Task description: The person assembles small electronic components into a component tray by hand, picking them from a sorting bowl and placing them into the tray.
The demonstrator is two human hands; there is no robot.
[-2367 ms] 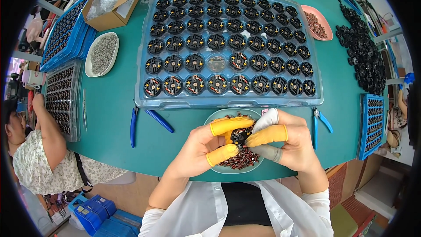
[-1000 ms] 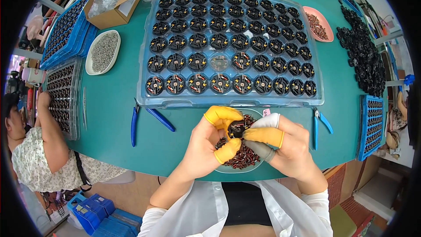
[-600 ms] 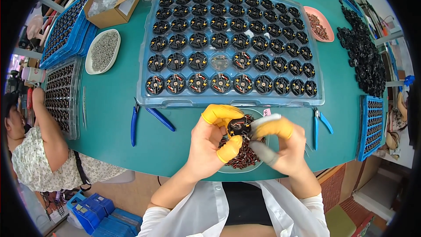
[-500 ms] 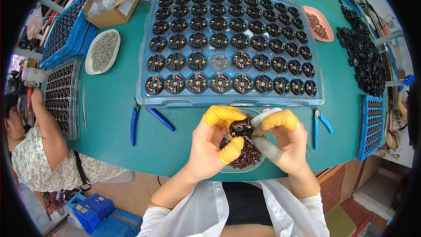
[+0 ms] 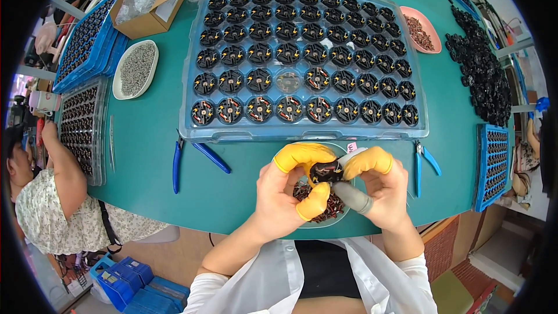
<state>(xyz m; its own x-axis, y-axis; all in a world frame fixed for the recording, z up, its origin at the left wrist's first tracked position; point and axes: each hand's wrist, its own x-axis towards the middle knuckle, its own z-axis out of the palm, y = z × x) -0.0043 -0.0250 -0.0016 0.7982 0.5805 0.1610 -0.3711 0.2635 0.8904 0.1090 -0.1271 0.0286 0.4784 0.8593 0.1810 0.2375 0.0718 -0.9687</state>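
Note:
Above a clear bowl [image 5: 347, 216] of small dark red-brown wire-ended components [image 5: 332, 208], a round black plastic part [image 5: 325, 171] is held tilted between both hands. My left hand [image 5: 279, 189], in yellow finger cots, is closed on its left side, thumb below. My right hand [image 5: 381, 192], in yellow, white and grey finger cots, pinches at its right edge; whether a small component sits between those fingertips is hidden. Just beyond my hands stands a clear blue tray [image 5: 244, 135] of similar round black parts, several carrying red components, with one vacant pocket [image 5: 288, 82].
Blue-handled pliers [image 5: 177, 166] lie left of my hands, light-blue cutters [image 5: 418, 168] right. Tweezers [image 5: 112, 142], a white dish of metal bits [image 5: 116, 84] and a cardboard box [image 5: 154, 23] are farther left. A pink dish [image 5: 433, 29] and a black-part heap [image 5: 479, 70] lie right. Another person [image 5: 58, 197] sits left.
The round black part has tipped and moved slightly to the right, its face turned differently. My left fingers have shifted with it; my right fingers stay at its edge.

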